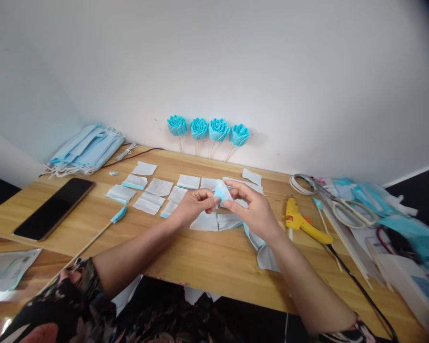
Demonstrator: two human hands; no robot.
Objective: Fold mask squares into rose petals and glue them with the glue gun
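Between my two hands, above the table, is a small white-and-blue piece of mask fabric (221,191), its top narrowing to a point. My left hand (197,206) pinches its left lower edge with thumb and fingers. On the other side my right hand (252,207) grips it between thumb and forefinger. Under and around the hands lie several cut fabric rectangles, such as a white piece (149,203) at the left and another (204,222) below the fingers. A stick with a blue fabric tip (119,215) rests left of my left forearm.
Several blue fabric roses (219,129) on sticks lean on the wall. A mask stack (87,147) and a phone (53,208) lie left. To the right are a yellow glue gun (302,221), scissors (353,212), a tape roll (303,184) and blue scraps (407,226).
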